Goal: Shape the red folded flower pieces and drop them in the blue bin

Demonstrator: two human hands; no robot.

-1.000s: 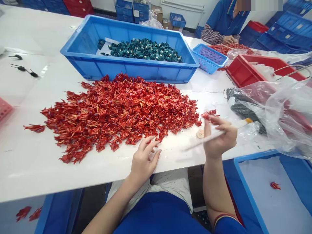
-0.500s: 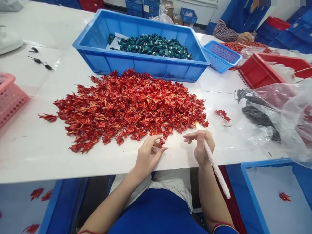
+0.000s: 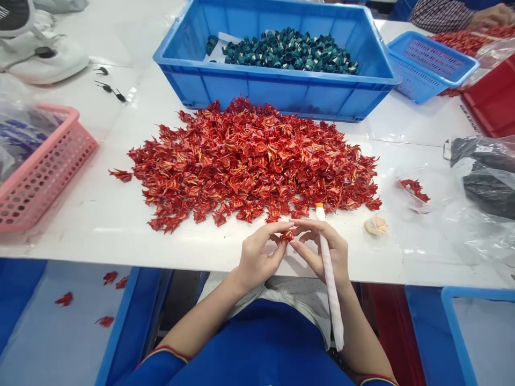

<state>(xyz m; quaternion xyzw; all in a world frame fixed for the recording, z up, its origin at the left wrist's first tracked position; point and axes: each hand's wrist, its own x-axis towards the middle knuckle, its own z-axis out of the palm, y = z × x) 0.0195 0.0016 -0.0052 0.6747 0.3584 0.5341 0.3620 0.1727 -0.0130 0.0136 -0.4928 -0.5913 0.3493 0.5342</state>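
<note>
My left hand [image 3: 260,256] pinches a small red spiky piece [image 3: 287,236] at the front of the table, its fingers closed. Close against it from the right, my right hand [image 3: 330,252] has its fingertips at the same piece. A white-wrapped stick [image 3: 330,289] with a yellow tip is held in my right hand, its lower end slanting down over my lap. Just beyond both hands spreads a heap of similar red pieces [image 3: 257,161]. What the fingers cover of the pinched piece is hidden.
Behind the heap stands a blue bin [image 3: 273,88] with dark green rings [image 3: 289,51]. A pink basket [image 3: 52,166] is at left. A crumpled beige lump [image 3: 375,225] and plastic bags [image 3: 491,187] lie at right. Below the table edge, a blue tray [image 3: 84,343] holds several red pieces.
My right hand has come left to meet my left hand at the red piece, and the stick now hangs more upright. The view has turned left and down, uncovering the beige lump.
</note>
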